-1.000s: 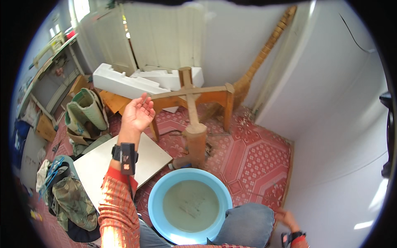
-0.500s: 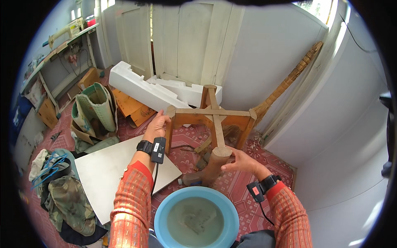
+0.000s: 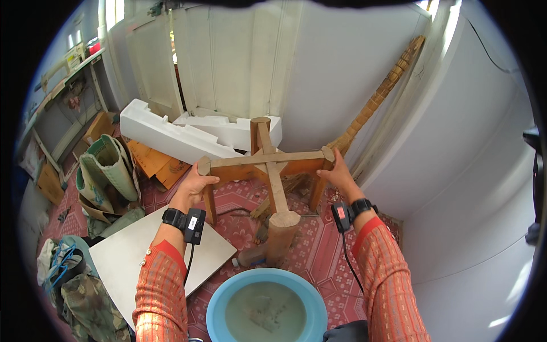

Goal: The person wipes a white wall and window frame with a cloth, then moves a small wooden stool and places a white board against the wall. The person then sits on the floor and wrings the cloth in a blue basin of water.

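Observation:
A wooden stand (image 3: 274, 185) with a cross-shaped top and round-ended legs stands on the floor before me. My left hand (image 3: 194, 185) is closed round the top of its left leg, thumb lying toward the crossbar. Around the top of the right leg my right hand (image 3: 340, 174) is wrapped, thumb on the near side. The thick front leg (image 3: 282, 242) comes down just beyond a light blue basin (image 3: 212, 308). Cloudy grey water (image 3: 262, 313) fills the basin, with something indistinct under the surface. A clear plastic bottle (image 3: 250, 257) lies beside the front leg.
A white board (image 3: 134, 259) lies left of the basin, near piled clothes (image 3: 91, 302). White foam pieces (image 3: 176, 137) and orange cardboard (image 3: 154, 162) sit by the door. A straw broom (image 3: 376, 100) leans at the right wall. A rolled green-edged mat (image 3: 108, 165) stands left.
My right hand has left the front leg and taken hold of the right leg's top. My left hand remains at the left leg. The view has shifted, so the stand appears further left.

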`<control>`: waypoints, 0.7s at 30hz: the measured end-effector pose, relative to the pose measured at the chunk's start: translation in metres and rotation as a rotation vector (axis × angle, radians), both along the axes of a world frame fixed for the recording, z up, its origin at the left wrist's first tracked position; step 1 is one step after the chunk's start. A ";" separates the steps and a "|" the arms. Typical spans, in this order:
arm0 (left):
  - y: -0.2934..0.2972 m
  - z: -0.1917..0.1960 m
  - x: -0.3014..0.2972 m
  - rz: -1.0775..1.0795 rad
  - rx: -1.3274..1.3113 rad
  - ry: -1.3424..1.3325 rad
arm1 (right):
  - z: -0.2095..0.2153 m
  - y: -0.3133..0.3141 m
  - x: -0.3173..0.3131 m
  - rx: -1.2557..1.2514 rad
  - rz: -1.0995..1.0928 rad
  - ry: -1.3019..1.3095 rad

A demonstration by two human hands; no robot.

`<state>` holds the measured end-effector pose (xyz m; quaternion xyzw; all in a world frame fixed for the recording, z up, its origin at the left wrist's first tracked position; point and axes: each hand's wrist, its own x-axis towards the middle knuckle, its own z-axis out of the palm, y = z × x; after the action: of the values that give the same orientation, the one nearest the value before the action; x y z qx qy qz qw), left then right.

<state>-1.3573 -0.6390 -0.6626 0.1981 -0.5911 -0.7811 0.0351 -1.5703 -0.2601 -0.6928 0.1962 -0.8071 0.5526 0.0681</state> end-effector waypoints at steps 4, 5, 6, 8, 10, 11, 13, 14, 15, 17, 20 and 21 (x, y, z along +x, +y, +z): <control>-0.001 -0.006 -0.003 0.029 -0.003 0.043 | -0.003 0.000 -0.027 -0.030 0.225 -0.078; 0.000 -0.007 -0.002 0.043 0.002 0.026 | -0.003 0.002 -0.025 -0.023 0.221 -0.131; 0.002 -0.007 0.000 0.066 0.022 0.020 | -0.002 0.005 -0.020 -0.010 0.223 -0.086; 0.005 -0.004 0.006 0.043 -0.076 0.014 | 0.001 0.010 -0.008 0.014 0.225 -0.062; 0.010 0.001 0.015 0.048 -0.129 -0.003 | 0.007 0.013 0.005 -0.001 0.203 -0.076; 0.013 0.004 0.020 0.059 -0.144 -0.025 | 0.009 0.015 0.010 -0.024 0.198 -0.093; 0.018 0.013 0.026 0.041 -0.149 -0.010 | 0.017 0.019 0.018 -0.013 0.169 -0.037; 0.021 0.019 0.030 0.022 -0.136 0.029 | 0.022 0.022 0.020 -0.015 0.156 -0.031; 0.023 0.025 0.033 0.017 -0.113 0.058 | 0.028 0.024 0.022 -0.033 0.161 -0.007; 0.027 0.041 0.033 -0.005 -0.128 0.140 | 0.043 0.028 0.023 -0.072 0.159 -0.018; 0.030 0.075 0.036 -0.083 -0.175 0.279 | 0.071 0.040 0.028 -0.085 0.164 0.033; 0.033 0.085 0.039 -0.074 -0.197 0.286 | 0.081 0.044 0.030 -0.099 0.181 0.063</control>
<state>-1.3187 -0.6060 -0.5777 0.0589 -0.6606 -0.7404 0.1093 -1.5404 -0.2161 -0.6117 0.2821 -0.7552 0.5893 0.0526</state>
